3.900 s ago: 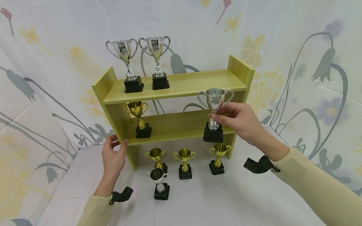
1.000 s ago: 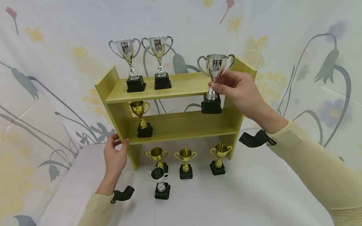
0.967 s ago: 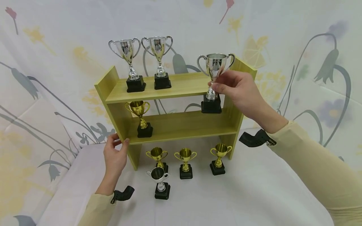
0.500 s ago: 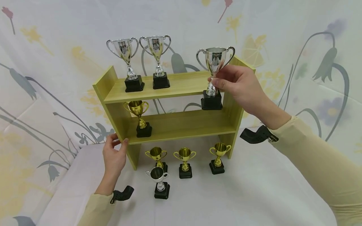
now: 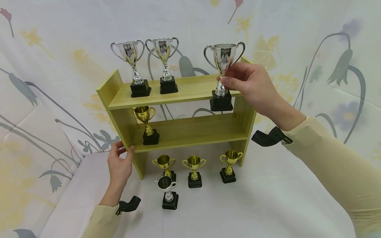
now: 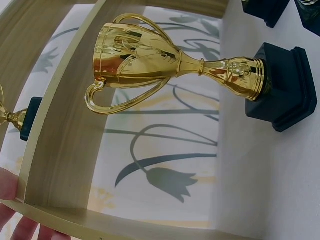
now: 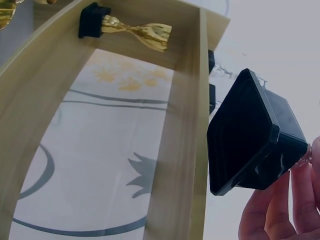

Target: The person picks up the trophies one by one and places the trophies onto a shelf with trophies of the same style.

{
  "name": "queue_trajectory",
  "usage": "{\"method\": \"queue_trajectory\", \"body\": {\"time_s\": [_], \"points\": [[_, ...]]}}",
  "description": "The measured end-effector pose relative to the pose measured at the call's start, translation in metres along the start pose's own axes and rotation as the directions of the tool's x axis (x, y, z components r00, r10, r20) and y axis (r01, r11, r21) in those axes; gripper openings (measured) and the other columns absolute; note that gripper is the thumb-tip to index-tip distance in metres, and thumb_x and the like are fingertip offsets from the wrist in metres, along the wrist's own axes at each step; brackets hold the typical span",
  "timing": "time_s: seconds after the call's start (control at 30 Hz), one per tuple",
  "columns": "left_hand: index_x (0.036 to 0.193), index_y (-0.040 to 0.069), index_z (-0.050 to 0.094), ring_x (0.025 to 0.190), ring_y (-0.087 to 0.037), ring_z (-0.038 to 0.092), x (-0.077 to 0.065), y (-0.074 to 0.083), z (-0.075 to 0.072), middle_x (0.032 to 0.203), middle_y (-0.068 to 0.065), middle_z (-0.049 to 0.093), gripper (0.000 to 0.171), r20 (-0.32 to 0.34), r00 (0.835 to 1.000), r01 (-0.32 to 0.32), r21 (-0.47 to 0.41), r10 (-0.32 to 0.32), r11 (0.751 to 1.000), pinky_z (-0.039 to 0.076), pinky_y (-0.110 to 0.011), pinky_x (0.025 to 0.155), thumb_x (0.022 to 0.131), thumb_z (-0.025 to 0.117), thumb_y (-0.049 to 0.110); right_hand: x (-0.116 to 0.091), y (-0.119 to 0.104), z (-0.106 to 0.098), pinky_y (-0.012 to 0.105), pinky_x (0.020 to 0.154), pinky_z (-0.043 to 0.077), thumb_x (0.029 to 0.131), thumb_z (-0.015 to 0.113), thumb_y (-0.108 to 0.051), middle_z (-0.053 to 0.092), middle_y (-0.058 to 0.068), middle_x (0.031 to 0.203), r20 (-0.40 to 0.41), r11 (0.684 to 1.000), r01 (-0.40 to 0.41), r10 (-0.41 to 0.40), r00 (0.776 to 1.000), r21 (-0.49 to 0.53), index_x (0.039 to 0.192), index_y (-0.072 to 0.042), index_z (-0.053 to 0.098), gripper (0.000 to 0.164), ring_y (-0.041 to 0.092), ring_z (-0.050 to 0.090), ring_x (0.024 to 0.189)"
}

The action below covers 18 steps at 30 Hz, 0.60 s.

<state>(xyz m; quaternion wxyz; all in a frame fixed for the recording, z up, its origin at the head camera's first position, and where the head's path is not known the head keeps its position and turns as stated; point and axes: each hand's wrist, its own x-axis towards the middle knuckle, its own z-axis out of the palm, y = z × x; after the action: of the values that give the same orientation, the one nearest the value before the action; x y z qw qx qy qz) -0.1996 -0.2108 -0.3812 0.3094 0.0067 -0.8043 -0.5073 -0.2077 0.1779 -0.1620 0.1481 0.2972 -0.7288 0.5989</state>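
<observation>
My right hand [image 5: 257,87] pinches the stem of a silver trophy cup [image 5: 224,55] between thumb and fingers. The cup is upright, its black base [image 7: 250,140] in the air in front of the top board's edge. Two silver trophy cups, a left one [image 5: 131,54] and a right one [image 5: 163,51], stand on the left part of the top board of a wooden shelf [image 5: 193,86]. My left hand [image 5: 120,165] grips the shelf's left side panel, thumb at the front edge and fingers behind. A gold trophy cup [image 5: 143,114] stands at the left of the middle board.
On the white tabletop, gold trophy cups stand at the left [image 5: 164,162], middle [image 5: 194,162] and right [image 5: 231,157] beneath the shelf's front. A smaller silver trophy cup [image 5: 165,183] is in front of the left one. A flower-printed cloth [image 5: 312,19] hangs behind.
The right hand has raised the silver trophy cup from in front of the middle board to the height of the top board. The left hand has stayed on the side panel.
</observation>
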Motion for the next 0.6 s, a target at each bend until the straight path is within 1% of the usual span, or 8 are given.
{"method": "queue_trajectory", "body": {"time_s": [0.13,0.2,0.27,0.43,0.6], "points": [[0.121,-0.004,0.055,0.108,-0.032,0.057,0.000,-0.001,0.000,0.117,-0.018,0.057,0.028,-0.005,1.000,-0.009,-0.010,0.009,1.000,0.044,-0.006,0.069,0.096,0.061,0.006,0.001,-0.001,0.001,0.026,0.083,0.054,0.094,0.065,0.001,0.072,0.006,0.097,-0.007,1.000,-0.005,0.005,1.000,-0.028,0.101,-0.001,0.071,0.010,0.019,0.066,0.092],[0.121,-0.004,0.055,0.108,-0.032,0.057,0.000,-0.001,0.000,0.117,-0.018,0.057,0.028,-0.002,1.000,-0.007,-0.012,0.007,1.000,0.044,-0.006,0.069,0.096,0.061,0.006,0.003,-0.001,0.001,0.026,0.083,0.054,0.094,0.065,0.001,0.072,0.007,0.097,-0.009,1.000,-0.004,0.004,1.000,-0.010,0.102,0.000,0.071,0.010,0.019,0.066,0.091],[0.122,-0.004,0.054,0.109,-0.032,0.057,-0.001,0.000,0.000,0.118,-0.018,0.057,0.029,0.003,1.000,-0.003,-0.008,0.003,1.000,0.044,-0.005,0.069,0.096,0.061,0.007,0.004,-0.001,0.001,0.025,0.084,0.053,0.094,0.065,0.000,0.072,0.006,0.096,-0.012,1.000,0.000,0.000,1.000,-0.014,0.101,0.000,0.071,0.009,0.018,0.066,0.090],[0.124,-0.004,0.053,0.110,-0.033,0.056,-0.001,0.000,-0.001,0.120,-0.018,0.056,0.031,0.008,1.000,0.004,0.000,-0.004,1.000,0.044,-0.005,0.070,0.097,0.060,0.009,0.009,-0.004,0.001,0.025,0.083,0.053,0.092,0.068,0.001,0.072,0.005,0.093,-0.035,1.000,0.008,-0.007,0.999,0.011,0.099,-0.001,0.072,0.008,0.019,0.064,0.087],[0.124,-0.004,0.053,0.111,-0.033,0.056,-0.001,0.000,-0.001,0.120,-0.017,0.056,0.032,0.011,1.000,0.007,0.007,-0.007,1.000,0.043,-0.005,0.071,0.097,0.061,0.011,0.015,-0.005,0.001,0.025,0.083,0.053,0.090,0.069,0.003,0.072,0.008,0.093,-0.056,0.996,0.014,-0.010,0.998,0.083,0.101,0.000,0.071,0.012,0.020,0.065,0.085]]}}
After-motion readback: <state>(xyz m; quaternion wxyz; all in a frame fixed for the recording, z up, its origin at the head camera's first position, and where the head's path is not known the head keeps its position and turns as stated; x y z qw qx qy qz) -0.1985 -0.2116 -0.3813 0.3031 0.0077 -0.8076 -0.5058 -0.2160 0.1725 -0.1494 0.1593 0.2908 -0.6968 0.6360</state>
